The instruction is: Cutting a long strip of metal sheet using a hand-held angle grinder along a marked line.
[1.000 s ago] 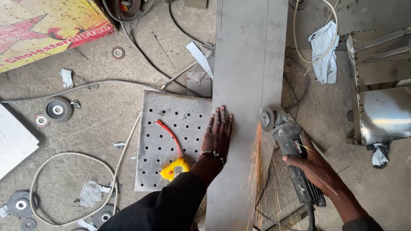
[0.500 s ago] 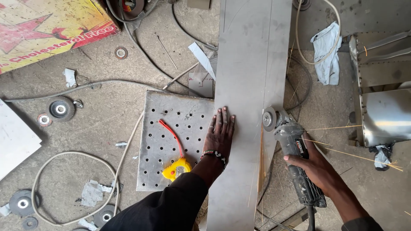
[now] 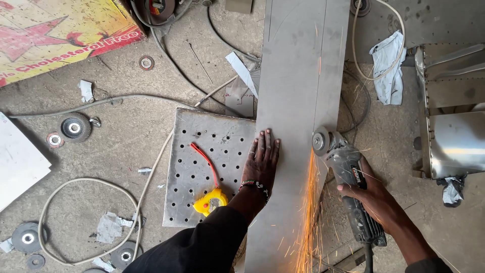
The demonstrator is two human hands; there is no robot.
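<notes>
Cutting in progress: one long grey metal sheet [image 3: 295, 116] lies flat on the concrete floor [image 3: 126, 131], running top to bottom of view. Left hand [image 3: 262, 159] lies flat on it, fingers spread, palm down, beaded bracelet at the wrist. Right hand [image 3: 376, 199] has its grip wrapped tight around the body of one angle grinder [image 3: 346, 177]; its disc touches the sheet's right part, orange sparks [image 3: 308, 217] streaming toward the near edge.

Counts, big to small:
- 1 shiny folded metal box [image 3: 452, 121], far right.
- 1 sign [image 3: 55, 35], top left: flat, yellow, red star, red lettering band.
- 1 white board [image 3: 17, 164], left edge.
- 1 perforated steel plate [image 3: 202, 167], touching the sheet's left edge.
- 1 white rag [image 3: 388, 68], top right.
- 1 yellow tape measure [image 3: 209, 201] with red strap, on the plate.
- About 7 loose grinding discs on the floor, left side; biggest [image 3: 76, 126].
- Several cables; exact count unclear.
</notes>
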